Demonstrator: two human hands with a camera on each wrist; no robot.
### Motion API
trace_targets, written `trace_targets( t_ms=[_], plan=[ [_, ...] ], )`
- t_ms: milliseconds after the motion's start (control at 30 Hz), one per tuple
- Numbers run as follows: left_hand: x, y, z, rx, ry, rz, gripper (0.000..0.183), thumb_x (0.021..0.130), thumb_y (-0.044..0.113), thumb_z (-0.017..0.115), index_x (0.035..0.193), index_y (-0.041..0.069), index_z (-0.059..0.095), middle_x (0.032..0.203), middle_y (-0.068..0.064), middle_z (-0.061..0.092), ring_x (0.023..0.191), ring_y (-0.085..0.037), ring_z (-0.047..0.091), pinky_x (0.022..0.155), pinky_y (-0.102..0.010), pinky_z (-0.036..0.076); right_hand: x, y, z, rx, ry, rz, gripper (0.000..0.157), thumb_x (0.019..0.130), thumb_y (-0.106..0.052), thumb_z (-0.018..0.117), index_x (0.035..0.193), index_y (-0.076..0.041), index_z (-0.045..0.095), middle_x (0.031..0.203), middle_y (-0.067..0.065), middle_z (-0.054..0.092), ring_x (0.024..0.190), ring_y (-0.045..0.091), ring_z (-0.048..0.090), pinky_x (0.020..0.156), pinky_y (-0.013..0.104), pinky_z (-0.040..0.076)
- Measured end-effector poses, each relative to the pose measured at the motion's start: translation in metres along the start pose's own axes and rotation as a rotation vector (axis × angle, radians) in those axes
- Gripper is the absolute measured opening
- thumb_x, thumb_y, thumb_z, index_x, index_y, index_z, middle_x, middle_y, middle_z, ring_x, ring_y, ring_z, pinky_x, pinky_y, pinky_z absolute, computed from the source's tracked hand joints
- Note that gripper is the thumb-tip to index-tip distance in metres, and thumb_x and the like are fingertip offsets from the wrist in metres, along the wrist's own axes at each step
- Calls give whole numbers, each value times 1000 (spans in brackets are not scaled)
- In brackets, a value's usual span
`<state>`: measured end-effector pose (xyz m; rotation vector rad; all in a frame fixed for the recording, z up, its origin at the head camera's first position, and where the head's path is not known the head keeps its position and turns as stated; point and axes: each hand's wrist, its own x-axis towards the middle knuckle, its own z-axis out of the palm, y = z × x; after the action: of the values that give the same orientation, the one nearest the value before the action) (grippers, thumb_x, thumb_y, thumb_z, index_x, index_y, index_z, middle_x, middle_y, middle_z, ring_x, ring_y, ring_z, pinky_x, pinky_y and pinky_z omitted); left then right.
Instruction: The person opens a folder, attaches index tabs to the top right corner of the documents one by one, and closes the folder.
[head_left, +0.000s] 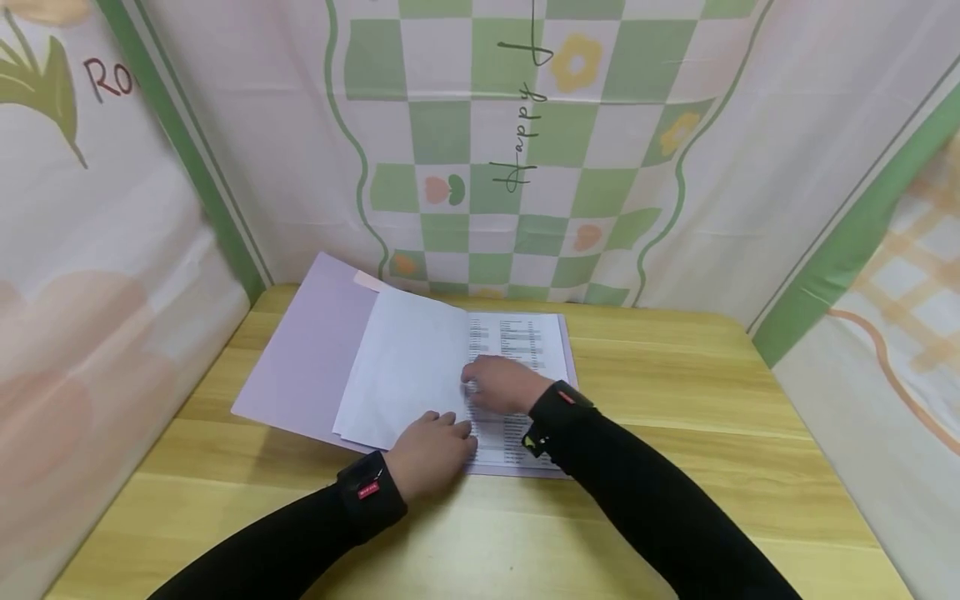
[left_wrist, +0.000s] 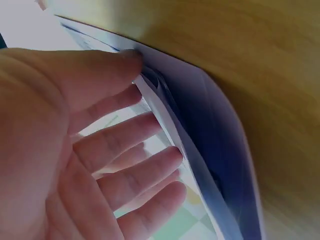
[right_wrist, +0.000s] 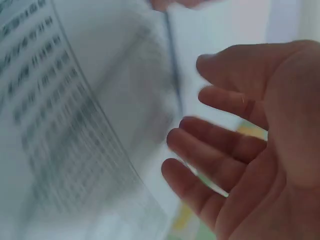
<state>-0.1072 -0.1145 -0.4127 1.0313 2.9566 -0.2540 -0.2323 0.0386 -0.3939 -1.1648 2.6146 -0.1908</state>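
A lilac folder [head_left: 303, 354] lies open on the table, its cover spread to the left. Over that cover is a turned blank white page [head_left: 408, 358], while a printed sheet [head_left: 552, 350] with columns of text shows on the right side. My left hand [head_left: 433, 450] rests at the folder's lower edge by the fold, its fingers [left_wrist: 130, 140] relaxed and spread, thumb beside the page edges. Over the printed sheet near the fold is my right hand [head_left: 510, 385]. In the right wrist view its fingers [right_wrist: 215, 150] are loosely bent beside the printed surface, holding nothing.
A yellow wood-grain table [head_left: 675, 392] carries the folder. Behind it hangs a green checked curtain [head_left: 517, 125], with more patterned fabric [head_left: 90, 317] along both sides. Black bands [head_left: 371, 492] circle both wrists.
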Motion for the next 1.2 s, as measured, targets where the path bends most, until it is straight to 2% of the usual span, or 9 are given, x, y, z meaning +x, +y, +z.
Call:
trace_targets(
  t_ms=[133, 300, 400, 533, 767, 867, 1033, 1100, 1200],
  plan=[
    [1, 0, 0, 40, 21, 14, 15, 90, 20, 68, 103, 18, 75, 98, 2, 65, 82, -17, 58, 74, -31, 47, 13, -8, 12, -58, 24, 67, 19, 92, -24, 68, 108, -13, 68, 89, -2, 60, 81, 16, 56, 77, 31, 48],
    [1, -1, 2, 76, 33, 25, 13, 92, 19, 68, 101, 15, 76, 100, 1, 68, 92, -15, 61, 82, -28, 49, 19, -10, 11, -118, 33, 103, 22, 92, -28, 69, 105, -11, 71, 86, -1, 56, 76, 16, 53, 72, 29, 46],
    [1, -1, 4, 64, 35, 15, 9, 91, 16, 69, 95, 13, 76, 106, -1, 70, 87, -13, 65, 72, -27, 53, 22, -11, 8, -141, 28, 89, 22, 92, -30, 69, 102, -12, 74, 88, 0, 57, 78, 17, 53, 73, 30, 46],
    [3, 2, 4, 11, 21, -27, 12, 92, 13, 67, 99, 8, 76, 117, -7, 69, 71, -16, 66, 56, -29, 53, 26, -12, 6, -159, 25, 95, 20, 92, -30, 68, 98, -12, 74, 86, 1, 57, 78, 18, 51, 72, 31, 45],
    [4, 6, 3, 34, -9, -43, 9, 88, 17, 71, 89, 14, 79, 110, -1, 70, 82, -17, 60, 74, -27, 48, 32, -12, 4, -146, 19, 118, 19, 90, -28, 70, 97, -11, 74, 82, 0, 57, 78, 18, 52, 73, 32, 46],
    [3, 7, 0, 38, -21, -33, 10, 88, 19, 71, 90, 14, 80, 108, -2, 71, 83, -18, 60, 76, -28, 47, 37, -8, 6, -106, -9, 143, 30, 87, -34, 74, 106, -11, 72, 92, 2, 61, 83, 19, 53, 79, 33, 47],
    [1, 10, -9, 28, -46, -39, 13, 89, 20, 71, 94, 13, 80, 112, -3, 71, 77, -18, 63, 71, -27, 49, 51, 3, 7, -31, -76, 202, 62, 80, -42, 81, 130, -9, 62, 119, 7, 64, 105, 21, 57, 95, 37, 45],
    [1, 11, -10, 38, -56, -38, 13, 89, 19, 70, 93, 13, 80, 112, -3, 71, 73, -17, 63, 67, -27, 49, 57, 7, 7, -8, -109, 222, 73, 77, -43, 84, 135, -8, 57, 119, 8, 64, 104, 22, 58, 93, 37, 46],
    [1, 14, -10, 52, -71, -32, 11, 89, 19, 69, 90, 14, 79, 112, -2, 71, 71, -15, 61, 63, -27, 48, 66, 12, 8, 35, -165, 271, 83, 72, -43, 88, 137, -5, 53, 105, 8, 66, 83, 22, 62, 75, 36, 50]
  ],
)
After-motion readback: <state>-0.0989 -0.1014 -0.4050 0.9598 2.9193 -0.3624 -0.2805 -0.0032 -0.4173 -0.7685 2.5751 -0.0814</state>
